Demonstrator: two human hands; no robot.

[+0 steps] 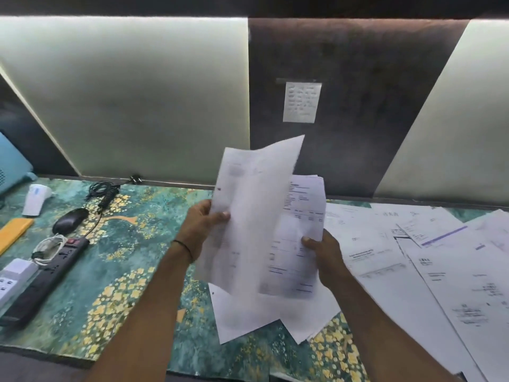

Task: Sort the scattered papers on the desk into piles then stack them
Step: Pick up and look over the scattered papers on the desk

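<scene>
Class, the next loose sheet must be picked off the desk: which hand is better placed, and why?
Right. The right hand is beside the scattered papers; the left hand, holding a sheet, is farther away.

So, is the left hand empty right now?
No, the left hand grips a tilted sheet raised above the desk.

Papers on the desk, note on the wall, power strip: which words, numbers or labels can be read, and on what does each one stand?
No text can be quoted with confidence.
Sheet in the left hand: blurred, unreadable.
Printed sheet in the right hand: lines of print, too small.
Scattered papers: headings and a purple bar, too blurred.
Wall note: handwriting, unreadable.
Power strip: no label readable.
</scene>
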